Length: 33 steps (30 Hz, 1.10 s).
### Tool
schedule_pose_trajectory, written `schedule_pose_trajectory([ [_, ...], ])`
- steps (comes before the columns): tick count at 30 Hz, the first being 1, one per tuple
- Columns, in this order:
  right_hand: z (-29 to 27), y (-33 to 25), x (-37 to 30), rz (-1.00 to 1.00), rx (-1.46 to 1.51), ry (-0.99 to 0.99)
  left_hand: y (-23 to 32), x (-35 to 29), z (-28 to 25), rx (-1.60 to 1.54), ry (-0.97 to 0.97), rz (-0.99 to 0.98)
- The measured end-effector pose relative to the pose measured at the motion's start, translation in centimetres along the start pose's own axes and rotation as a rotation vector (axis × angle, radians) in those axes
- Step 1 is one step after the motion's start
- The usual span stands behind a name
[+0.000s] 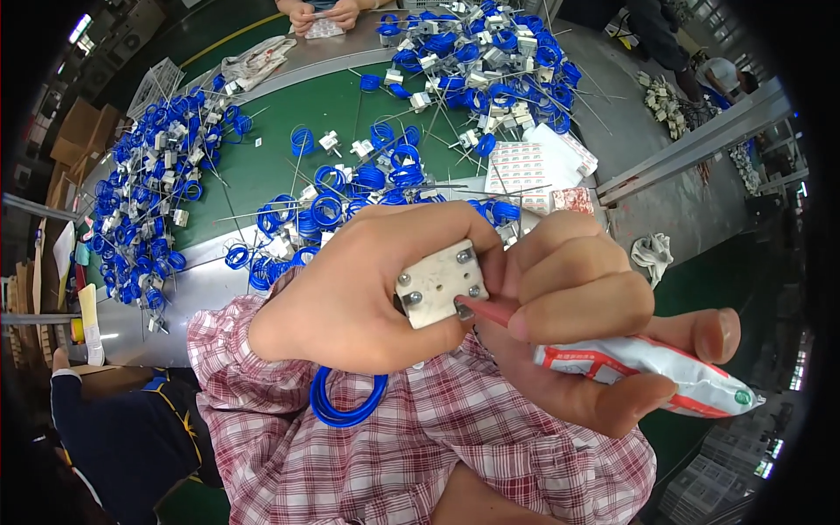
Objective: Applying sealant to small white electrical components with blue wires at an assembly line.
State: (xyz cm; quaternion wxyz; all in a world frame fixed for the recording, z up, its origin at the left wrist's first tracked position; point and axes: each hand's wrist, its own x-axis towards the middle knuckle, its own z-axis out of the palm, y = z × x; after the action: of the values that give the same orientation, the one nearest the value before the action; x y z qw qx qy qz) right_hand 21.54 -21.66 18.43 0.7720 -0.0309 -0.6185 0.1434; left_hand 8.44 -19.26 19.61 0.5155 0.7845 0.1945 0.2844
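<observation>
My left hand [350,280] is closed around a small off-white ceramic block [437,285] with metal screws in its face, holding it up in front of my chest. From the right, my right hand [569,289] pinches a thin, red, tapered stick [493,311], whose point meets the block's lower edge by a screw. The same hand also keeps hold of a white squeeze tube [643,372] with red edges, lying across the palm and fingers. Below my left hand hangs a blue coil of tubing [347,411]; whether it joins the block is hidden.
Many blue coiled pieces with white blocks and thin metal rods lie in heaps at the left [144,206], centre [367,179] and far right [503,66] of the green-topped table [280,114]. Label sheets [521,166] lie at the right. Across the table another person's hands [324,16] work.
</observation>
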Motion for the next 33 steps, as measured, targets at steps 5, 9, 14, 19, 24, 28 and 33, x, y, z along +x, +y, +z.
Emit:
schedule_pose_trajectory([
  [5,-0.2,0.1,0.2,0.071,0.025,-0.09,0.1,0.4,-0.1,0.001,-0.007,-0.009],
  [9,-1.0,0.1,0.4,0.12,0.05,-0.158,0.2,0.3,-0.2,-0.019,-0.009,-0.057],
  [14,-1.5,-0.3,0.5,0.147,0.062,-0.175,0.3,0.4,-0.1,0.019,-0.016,-0.024],
  [19,-0.9,-0.9,0.2,0.176,0.05,-0.013,0.4,0.4,0.3,0.014,-0.021,-0.043],
  [24,-1.0,-0.5,0.1,0.208,0.051,0.14,0.0,0.7,0.1,0.006,-0.037,-0.036],
  [28,-0.7,0.1,0.1,0.181,0.088,0.121,0.0,0.5,-0.3,0.018,-0.016,-0.036],
  [33,0.9,1.1,-0.3,0.12,0.026,0.321,-1.6,-0.2,0.2,0.022,0.062,0.101],
])
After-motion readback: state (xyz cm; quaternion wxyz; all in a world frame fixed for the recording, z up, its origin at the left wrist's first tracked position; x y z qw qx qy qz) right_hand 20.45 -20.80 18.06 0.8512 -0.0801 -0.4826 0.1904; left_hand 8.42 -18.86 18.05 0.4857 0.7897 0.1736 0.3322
